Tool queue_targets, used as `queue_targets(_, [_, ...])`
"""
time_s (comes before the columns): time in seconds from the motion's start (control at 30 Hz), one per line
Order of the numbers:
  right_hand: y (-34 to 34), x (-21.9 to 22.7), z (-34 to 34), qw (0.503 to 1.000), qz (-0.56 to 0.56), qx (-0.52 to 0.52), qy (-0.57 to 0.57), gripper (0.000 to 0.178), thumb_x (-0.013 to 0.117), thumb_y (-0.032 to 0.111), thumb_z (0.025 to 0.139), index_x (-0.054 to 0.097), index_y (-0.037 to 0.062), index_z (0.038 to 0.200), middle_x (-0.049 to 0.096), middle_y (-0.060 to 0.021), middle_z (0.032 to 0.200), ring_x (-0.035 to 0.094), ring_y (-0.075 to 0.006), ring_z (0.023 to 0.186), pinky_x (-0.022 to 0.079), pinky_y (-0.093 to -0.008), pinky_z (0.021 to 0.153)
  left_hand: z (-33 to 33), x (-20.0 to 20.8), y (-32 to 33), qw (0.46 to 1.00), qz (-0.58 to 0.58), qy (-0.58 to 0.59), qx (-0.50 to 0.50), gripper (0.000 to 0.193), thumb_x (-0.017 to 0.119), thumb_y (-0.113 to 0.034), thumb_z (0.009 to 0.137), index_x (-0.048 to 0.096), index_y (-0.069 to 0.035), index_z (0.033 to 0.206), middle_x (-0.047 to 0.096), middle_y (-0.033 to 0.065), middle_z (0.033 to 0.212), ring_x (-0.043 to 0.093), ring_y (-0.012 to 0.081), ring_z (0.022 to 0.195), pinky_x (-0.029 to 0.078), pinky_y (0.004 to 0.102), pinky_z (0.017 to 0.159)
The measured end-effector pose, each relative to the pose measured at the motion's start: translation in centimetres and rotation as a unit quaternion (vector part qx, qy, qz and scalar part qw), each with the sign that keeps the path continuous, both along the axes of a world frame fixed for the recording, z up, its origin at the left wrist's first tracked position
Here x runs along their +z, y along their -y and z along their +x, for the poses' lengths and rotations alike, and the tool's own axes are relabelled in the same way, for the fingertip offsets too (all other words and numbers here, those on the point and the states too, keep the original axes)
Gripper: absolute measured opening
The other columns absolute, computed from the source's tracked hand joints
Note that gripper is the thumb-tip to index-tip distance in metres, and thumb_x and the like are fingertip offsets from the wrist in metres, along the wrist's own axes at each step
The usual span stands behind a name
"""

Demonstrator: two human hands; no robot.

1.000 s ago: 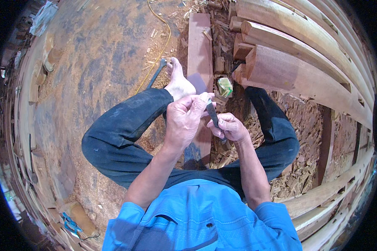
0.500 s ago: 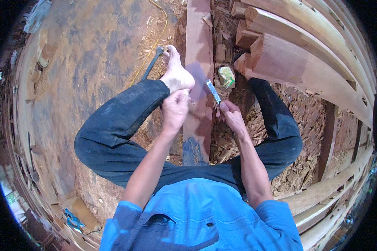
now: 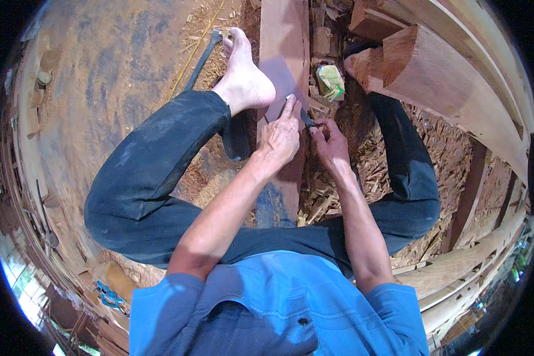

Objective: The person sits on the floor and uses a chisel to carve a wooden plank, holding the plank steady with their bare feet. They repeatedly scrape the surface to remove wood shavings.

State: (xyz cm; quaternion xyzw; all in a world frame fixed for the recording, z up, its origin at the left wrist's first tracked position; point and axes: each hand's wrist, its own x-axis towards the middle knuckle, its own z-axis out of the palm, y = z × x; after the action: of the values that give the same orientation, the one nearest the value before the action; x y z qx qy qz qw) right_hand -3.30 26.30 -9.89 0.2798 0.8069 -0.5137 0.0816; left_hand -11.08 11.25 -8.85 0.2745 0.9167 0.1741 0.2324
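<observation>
A flat sheet that looks like sandpaper [image 3: 273,74], greyish purple, lies on the long wooden beam [image 3: 283,26] between my legs. My right hand [image 3: 332,147] is closed around the dark handle end of a chisel-like blade [image 3: 306,118] at the sheet's right edge. With extended fingertips, my left hand [image 3: 280,140] presses the blade down onto the sheet; its other fingers are bent, and most of the metal is hidden under them. My bare left foot [image 3: 243,86] rests by the sheet's left edge.
A green and yellow packet [image 3: 330,82] lies right of the beam. Thick timbers [image 3: 442,77] are stacked at the right. A blue-grey metal bar tool [image 3: 202,62] and a yellow cord [image 3: 190,55] lie beyond my left leg. Wood chips [image 3: 439,142] cover the ground.
My left hand has moved from beside the foot onto the blade, over the sheet. The blade, upright and plainly visible before, is now lowered against the sheet. The view has shifted slightly.
</observation>
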Motion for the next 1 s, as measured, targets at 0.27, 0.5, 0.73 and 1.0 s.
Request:
queue_targets(0.27, [-1.0,-2.1,0.8,0.977,0.091,0.124,-0.147,0.042,0.060,0.001,0.090,0.063,0.0149,0.130,0.067,-0.0207,0.103,0.066,-0.0376,0.093,0.051,-0.0433,0.084,-1.2,0.8,-0.9,0.995,-0.088,0.028,-0.028,0.079,0.052,-0.004,0.080,0.022,0.003,0.153,0.020,0.0219,0.161,0.071,0.0346,0.093,0.059,0.0447,0.074])
queue_targets(0.5, [-1.1,-2.1,-2.1,0.966,0.101,0.159,-0.175,0.042,0.059,-0.001,0.091,0.063,0.0131,0.131,0.067,-0.0209,0.099,0.067,-0.0361,0.092,0.052,-0.0381,0.082,-2.0,-0.9,-0.7,0.999,-0.051,-0.011,0.014,0.069,0.043,-0.006,0.088,0.023,0.000,0.154,0.016,0.0169,0.163,0.067,0.0360,0.107,0.057,0.0460,0.087])
queue_targets(0.73, [-1.8,-2.7,0.9,0.961,0.135,0.183,-0.160,0.050,0.061,-0.003,0.086,0.063,0.0174,0.131,0.064,-0.0186,0.090,0.063,-0.0352,0.079,0.052,-0.0411,0.075,-1.2,1.4,-1.3,0.995,-0.082,0.059,0.008,0.075,0.049,-0.005,0.084,0.022,0.001,0.153,0.017,0.0209,0.162,0.058,0.0379,0.120,0.052,0.0453,0.097])
queue_targets(1.0, [-2.6,-2.6,-0.7,0.984,0.004,0.149,-0.096,0.046,0.059,0.038,0.097,0.062,0.0063,0.131,0.061,0.0000,0.087,0.059,-0.0201,0.082,0.050,-0.0314,0.073,-1.5,-0.9,-1.8,0.999,-0.032,0.018,0.001,0.080,0.050,-0.006,0.084,0.015,0.001,0.156,0.011,0.0214,0.163,0.062,0.0397,0.116,0.052,0.0439,0.097])
